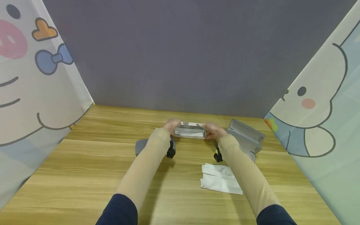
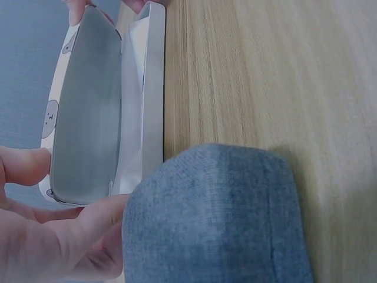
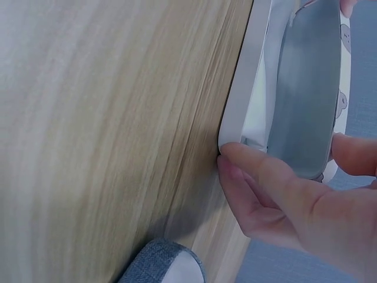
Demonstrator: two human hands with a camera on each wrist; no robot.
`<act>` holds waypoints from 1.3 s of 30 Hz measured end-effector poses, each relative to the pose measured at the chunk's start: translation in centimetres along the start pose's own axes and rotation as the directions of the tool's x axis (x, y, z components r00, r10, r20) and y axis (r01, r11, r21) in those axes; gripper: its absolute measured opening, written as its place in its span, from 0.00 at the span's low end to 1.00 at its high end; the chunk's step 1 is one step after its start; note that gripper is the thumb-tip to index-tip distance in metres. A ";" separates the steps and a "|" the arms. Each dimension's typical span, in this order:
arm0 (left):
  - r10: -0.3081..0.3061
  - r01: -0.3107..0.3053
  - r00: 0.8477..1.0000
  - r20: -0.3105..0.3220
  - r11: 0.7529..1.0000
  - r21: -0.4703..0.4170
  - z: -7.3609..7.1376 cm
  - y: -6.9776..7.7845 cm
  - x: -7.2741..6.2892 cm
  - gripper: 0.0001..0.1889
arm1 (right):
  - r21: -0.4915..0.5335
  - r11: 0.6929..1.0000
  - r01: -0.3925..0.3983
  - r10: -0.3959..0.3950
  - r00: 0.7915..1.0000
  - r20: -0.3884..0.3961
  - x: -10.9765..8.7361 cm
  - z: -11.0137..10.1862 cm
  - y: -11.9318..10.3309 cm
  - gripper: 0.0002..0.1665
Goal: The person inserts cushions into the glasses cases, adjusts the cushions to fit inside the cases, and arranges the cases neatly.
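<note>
Both hands hold a white glasses case [image 1: 190, 137] with bear faces on its lid. It stands open on the table, the lid's grey lining [image 2: 88, 112] facing me. A folded white cloth [image 1: 188, 132] lies inside it. My left hand [image 1: 172, 125] grips the left end, thumb on the lid's outer side and fingers at the lower corner. At the opposite end my right hand [image 3: 300, 206] pinches the same way, its thumb against the lid and its fingertips at the base's corner.
A closed blue-grey fabric case [image 2: 218, 218] sits under the left forearm. Right of the right hand lies an open grey case [image 1: 247, 131], partly behind the sleeve. A white cloth [image 1: 219, 178] lies nearer, beside the right forearm. A grey wall [image 1: 180, 56] stands behind.
</note>
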State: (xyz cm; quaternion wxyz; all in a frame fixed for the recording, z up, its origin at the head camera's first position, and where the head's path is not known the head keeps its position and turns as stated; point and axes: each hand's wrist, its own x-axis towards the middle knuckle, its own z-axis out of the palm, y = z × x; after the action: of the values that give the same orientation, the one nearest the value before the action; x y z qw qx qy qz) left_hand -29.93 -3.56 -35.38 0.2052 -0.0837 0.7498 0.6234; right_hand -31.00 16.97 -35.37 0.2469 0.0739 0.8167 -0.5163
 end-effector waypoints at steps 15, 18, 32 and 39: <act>0.006 -0.005 1.000 -0.030 1.000 0.022 0.3 -0.5 0.1 0.27 | -0.027 1.000 0.009 -0.010 1.000 -0.021 -0.6 0.0 0.2 0.34; 0.008 -0.007 1.000 -0.020 1.000 0.022 0.2 -0.5 0.1 0.28 | -0.060 0.998 0.008 -0.010 1.000 -0.025 -0.6 -0.1 0.2 0.34; 0.000 0.001 1.000 -0.012 0.998 0.061 0.1 -0.3 0.2 0.27 | -0.077 0.997 0.018 -0.018 1.000 -0.001 -0.4 -0.2 0.2 0.31; 0.001 -0.001 1.000 -0.003 0.998 0.069 0.1 -0.2 0.0 0.28 | -0.116 0.993 0.025 -0.024 1.000 0.016 -0.3 -0.4 0.4 0.29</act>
State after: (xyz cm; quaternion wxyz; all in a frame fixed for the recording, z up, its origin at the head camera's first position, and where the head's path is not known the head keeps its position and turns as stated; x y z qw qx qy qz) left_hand -29.84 -3.48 -35.57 0.2066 -0.0772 0.7713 0.5970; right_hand -30.75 17.51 -35.41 0.2505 0.0455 0.8445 -0.4712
